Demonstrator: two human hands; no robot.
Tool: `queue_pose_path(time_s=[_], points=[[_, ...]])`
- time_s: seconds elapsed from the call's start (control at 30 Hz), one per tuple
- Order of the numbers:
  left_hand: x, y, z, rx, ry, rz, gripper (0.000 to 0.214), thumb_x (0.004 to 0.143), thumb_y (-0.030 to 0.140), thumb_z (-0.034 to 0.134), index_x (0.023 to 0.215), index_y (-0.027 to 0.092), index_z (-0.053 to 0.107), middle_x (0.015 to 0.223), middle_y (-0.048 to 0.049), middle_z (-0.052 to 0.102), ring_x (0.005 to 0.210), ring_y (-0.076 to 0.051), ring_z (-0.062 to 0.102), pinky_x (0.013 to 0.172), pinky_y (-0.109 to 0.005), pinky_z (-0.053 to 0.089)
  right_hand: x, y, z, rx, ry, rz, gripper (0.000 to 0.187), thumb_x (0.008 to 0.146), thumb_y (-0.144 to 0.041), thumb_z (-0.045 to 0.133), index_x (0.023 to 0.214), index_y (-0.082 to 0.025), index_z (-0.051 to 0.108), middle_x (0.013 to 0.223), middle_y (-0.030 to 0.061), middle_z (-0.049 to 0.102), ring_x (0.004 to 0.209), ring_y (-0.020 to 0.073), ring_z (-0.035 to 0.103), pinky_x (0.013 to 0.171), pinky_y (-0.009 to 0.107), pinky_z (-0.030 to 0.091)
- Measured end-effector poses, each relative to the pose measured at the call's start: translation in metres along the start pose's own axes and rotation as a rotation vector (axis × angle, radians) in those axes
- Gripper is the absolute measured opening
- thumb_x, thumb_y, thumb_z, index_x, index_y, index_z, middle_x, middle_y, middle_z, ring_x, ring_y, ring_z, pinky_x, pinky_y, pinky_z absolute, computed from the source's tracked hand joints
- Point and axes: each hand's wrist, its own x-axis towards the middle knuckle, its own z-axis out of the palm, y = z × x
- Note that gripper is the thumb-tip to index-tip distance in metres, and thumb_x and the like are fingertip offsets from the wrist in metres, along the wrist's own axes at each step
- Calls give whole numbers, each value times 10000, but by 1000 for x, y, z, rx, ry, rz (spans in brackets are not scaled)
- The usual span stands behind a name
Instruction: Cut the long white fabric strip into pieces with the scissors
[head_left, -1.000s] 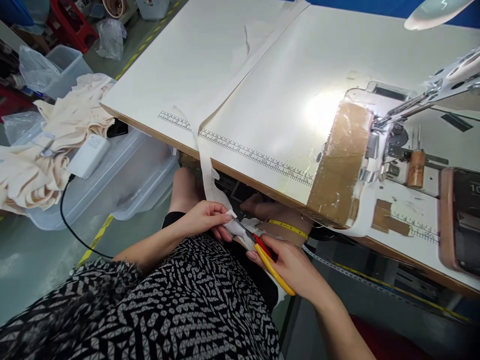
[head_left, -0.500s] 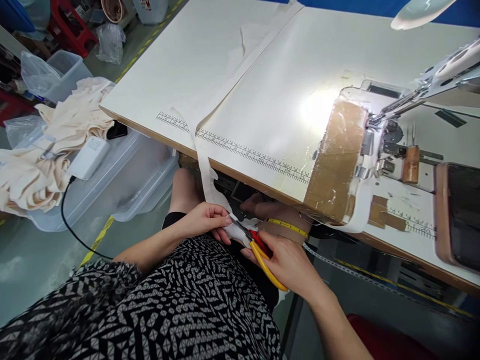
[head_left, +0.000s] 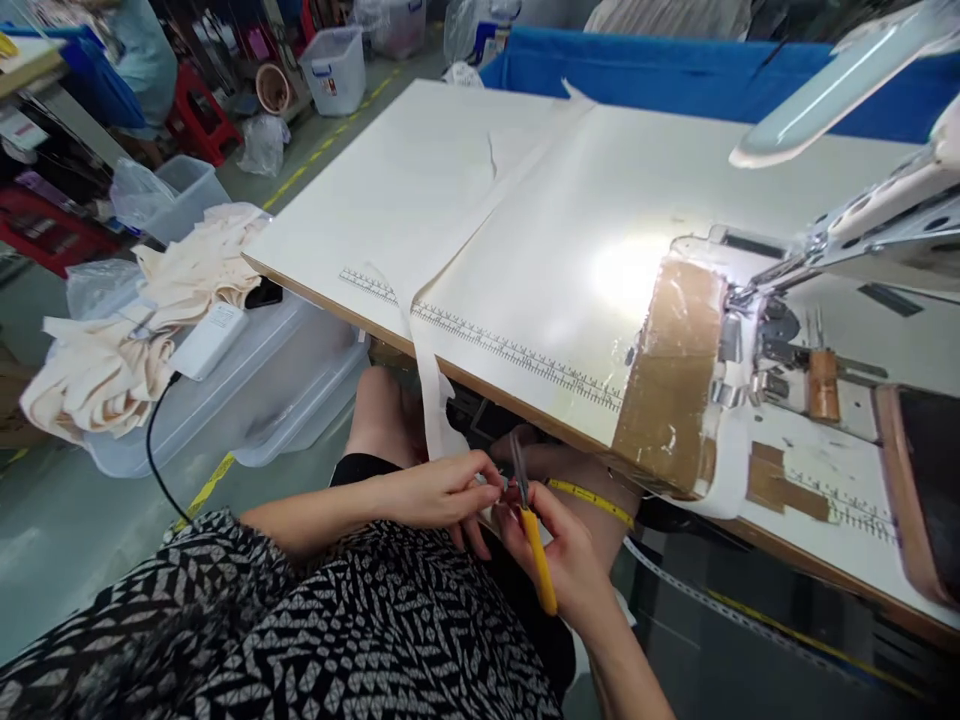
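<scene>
A long white fabric strip (head_left: 426,375) runs across the table, drops over its front edge and disappears behind my left hand (head_left: 448,492). The fingers of that hand are closed in a pinch, with a bit of white cloth showing by the fingertips. Close beside it, almost touching, my right hand (head_left: 559,548) is wrapped around scissors with yellow handles (head_left: 538,560). Their blades point up and away from me and look closed together. Both hands are above my lap. A yellow tape measure (head_left: 592,500) lies across my right leg.
The white table (head_left: 540,270) has a printed ruler along its front edge. At the right are a sewing machine (head_left: 750,320), a wooden-handled tool (head_left: 823,385), a phone (head_left: 926,480) and a lamp (head_left: 832,90). Cream fabric pieces (head_left: 112,375) and a power bank (head_left: 210,340) lie on a plastic bin at left.
The scissors have turned upright in my right hand, and their blades have left the fabric. My left hand has moved right, up to the right fingers. The view has tilted up.
</scene>
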Motion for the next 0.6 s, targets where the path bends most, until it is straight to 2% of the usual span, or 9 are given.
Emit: queue_pose_path(time_s=[0.07,0.17,0.23,0.3,0.37,0.43,0.53,0.6], points=[[-2,32,-19,343,102,115,195,921,349,453,980,168,496,791,-36,667,553,-96,604,552,-224,450,-5,3,1,-5,58,-19,197,861,-364,525,739,-211,506,649,-12,542,577,132,507,542,223,432],[6,92,-66,855,544,306,147,873,266,514,955,157,571,801,-32,638,722,-132,592,696,-264,455,-17,6,-3,-37,95,-21,202,870,-365,525,734,-218,506,643,-7,542,572,139,503,519,228,417],[23,127,-99,1131,714,282,238,826,213,550,1052,137,562,939,-59,623,874,-177,585,818,-315,447,-26,4,-7,-61,108,-14,205,879,-352,511,723,-219,496,648,-4,544,576,138,503,522,227,416],[48,151,-125,1352,788,148,362,770,182,590,1121,106,542,1133,-121,562,1088,-258,519,919,-364,412,-34,0,-10,-85,136,-13,197,885,-327,499,722,-216,493,643,-9,538,566,130,497,528,222,417],[73,166,-143,1457,796,-47,416,744,134,582,1151,67,531,1200,-174,520,1172,-322,472,962,-405,380,-41,-5,-14,-109,179,-7,196,889,-311,489,719,-213,493,629,-15,531,549,123,495,523,216,418],[93,172,-153,1455,821,-148,445,743,99,555,1179,21,510,1186,-218,527,1166,-362,481,969,-453,361,-48,-8,-18,-142,250,10,207,886,-313,493,706,-210,498,619,-11,543,540,125,512,518,216,426],[106,173,-161,1376,889,-107,404,804,114,483,1184,-23,493,1120,-252,567,1105,-374,521,930,-484,374,-66,-6,-29,-137,363,99,198,875,-348,523,740,-204,544,662,12,605,579,143,583,558,223,478],[100,171,-159,1335,900,-53,317,865,178,421,1108,19,549,1058,-211,603,1019,-319,564,867,-421,422,-85,3,-40,-96,433,168,198,855,-393,553,794,-206,577,712,27,644,616,160,623,581,228,511]])
